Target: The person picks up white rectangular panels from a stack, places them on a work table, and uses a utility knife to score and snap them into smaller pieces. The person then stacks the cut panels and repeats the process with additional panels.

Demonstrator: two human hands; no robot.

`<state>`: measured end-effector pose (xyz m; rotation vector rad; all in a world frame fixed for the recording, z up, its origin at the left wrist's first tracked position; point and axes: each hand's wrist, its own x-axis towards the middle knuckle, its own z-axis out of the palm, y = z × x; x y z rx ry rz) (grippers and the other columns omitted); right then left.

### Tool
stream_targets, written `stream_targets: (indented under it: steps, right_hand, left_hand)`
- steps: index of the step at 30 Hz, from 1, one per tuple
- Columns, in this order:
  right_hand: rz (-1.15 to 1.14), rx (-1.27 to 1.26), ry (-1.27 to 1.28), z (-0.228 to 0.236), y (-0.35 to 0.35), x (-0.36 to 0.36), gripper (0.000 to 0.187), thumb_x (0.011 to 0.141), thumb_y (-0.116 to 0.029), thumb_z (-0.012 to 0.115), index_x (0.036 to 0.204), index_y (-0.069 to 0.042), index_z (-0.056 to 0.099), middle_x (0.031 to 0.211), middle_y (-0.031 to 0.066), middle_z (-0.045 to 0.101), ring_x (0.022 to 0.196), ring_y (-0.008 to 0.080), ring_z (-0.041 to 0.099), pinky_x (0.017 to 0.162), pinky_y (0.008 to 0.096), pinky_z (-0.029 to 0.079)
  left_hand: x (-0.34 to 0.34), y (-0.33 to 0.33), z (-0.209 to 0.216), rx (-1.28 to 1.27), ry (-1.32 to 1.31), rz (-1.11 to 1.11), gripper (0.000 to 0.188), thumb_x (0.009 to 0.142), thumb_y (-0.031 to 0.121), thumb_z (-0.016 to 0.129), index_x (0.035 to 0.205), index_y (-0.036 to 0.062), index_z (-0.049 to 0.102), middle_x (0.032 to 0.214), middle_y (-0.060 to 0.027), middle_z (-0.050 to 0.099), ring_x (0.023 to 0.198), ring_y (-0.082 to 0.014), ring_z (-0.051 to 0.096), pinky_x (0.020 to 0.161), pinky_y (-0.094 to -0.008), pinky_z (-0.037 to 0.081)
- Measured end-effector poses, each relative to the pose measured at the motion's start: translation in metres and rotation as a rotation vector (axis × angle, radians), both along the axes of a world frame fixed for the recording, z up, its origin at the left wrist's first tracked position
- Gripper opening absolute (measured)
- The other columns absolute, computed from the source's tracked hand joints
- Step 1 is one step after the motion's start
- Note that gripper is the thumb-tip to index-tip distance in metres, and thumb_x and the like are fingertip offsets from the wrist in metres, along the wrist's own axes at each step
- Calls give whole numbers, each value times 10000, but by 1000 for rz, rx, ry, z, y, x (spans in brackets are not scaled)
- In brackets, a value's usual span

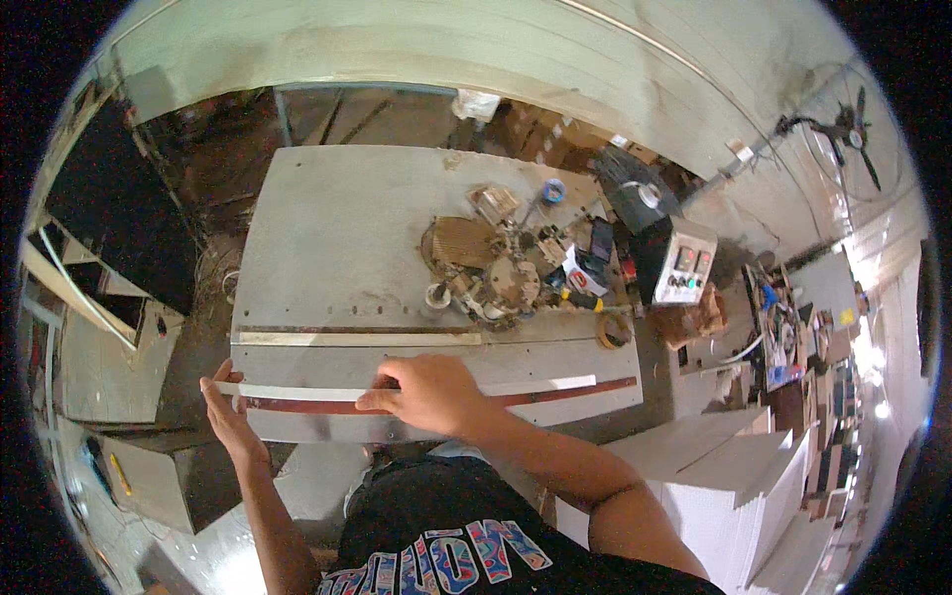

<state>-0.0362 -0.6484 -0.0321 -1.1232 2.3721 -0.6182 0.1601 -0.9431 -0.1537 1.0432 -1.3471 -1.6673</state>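
A long thin white strip (535,384) lies along the near edge of a grey worktable (337,238), on top of a dark red strip (307,405). My left hand (226,409) pinches the white strip's left end at the table's corner. My right hand (426,392) presses flat on the strip near its middle, fingers pointing left. A second white strip (357,338) with a dark red edge lies parallel, a little farther back on the table.
A pile of tools, tape rolls and round wooden pieces (496,268) clutters the table's right side. A box-shaped machine with dials (679,260) stands to the right. Stacked white panels (734,476) sit at my lower right. A dark cabinet (119,228) stands left.
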Motion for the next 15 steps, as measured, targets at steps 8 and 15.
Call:
stream_targets:
  steps: [8, 15]
  right_hand:
    - [58, -262, 461, -3, 73, -5, 800, 1021, -671, 723, 1571, -96, 646, 1268, 169, 771, 1214, 387, 724, 1078, 532, 543]
    - [-159, -8, 496, 8, 191, -42, 944, 1052, -698, 679, 1758, -108, 464, 1388, 213, 715, 1304, 429, 651, 1186, 579, 484]
  left_hand:
    - [-2, -21, -15, 36, -52, -8, 826, 1183, 737, 408, 1583, 69, 683, 1498, -159, 690, 1466, -278, 597, 1291, -528, 377]
    - [-7, -16, -13, -49, -110, 3, 823, 1173, 746, 421, 1585, 84, 684, 1514, -131, 693, 1453, -279, 630, 1265, -523, 433]
